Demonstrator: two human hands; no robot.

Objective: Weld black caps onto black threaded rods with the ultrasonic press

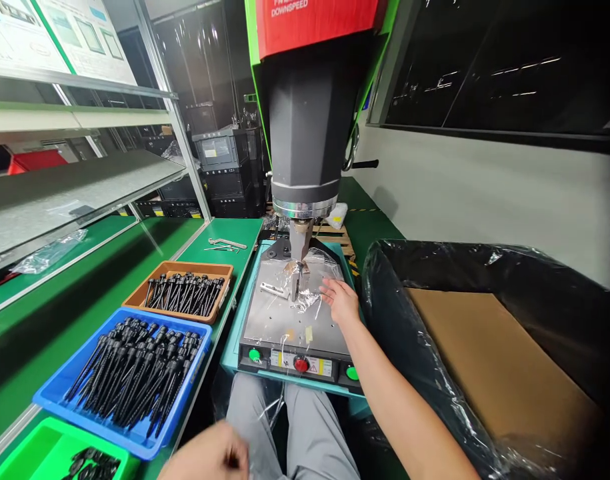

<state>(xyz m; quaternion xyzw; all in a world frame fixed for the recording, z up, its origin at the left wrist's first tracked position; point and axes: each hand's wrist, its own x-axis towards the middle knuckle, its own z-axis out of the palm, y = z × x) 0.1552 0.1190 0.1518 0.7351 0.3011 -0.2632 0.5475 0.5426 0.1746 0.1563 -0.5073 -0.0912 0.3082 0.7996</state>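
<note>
My right hand [341, 300] reaches over the metal plate [265, 327] of a press machine, its fingers stretched out and apart. Beside those fingertips stands an upright metal fixture [295, 283] with crumpled clear plastic film [312, 297] around it. The machine's grey metal horn [299, 240] comes down right above the fixture. My left hand [209, 453] is at the bottom edge, near the blue tray; it is smeared by motion and its fingers look curled, but what they hold, if anything, is not clear. The blue tray [49, 397] bears many black stick-like plastic parts [135, 373].
An orange tray [175, 267] of similar black parts and a green bin [35, 447] of small black pieces stand at left. Green buttons [255, 355] flank a red button [301, 364] on the machine's front. A black-lined box [395, 313] with cardboard [495, 360] is at right.
</note>
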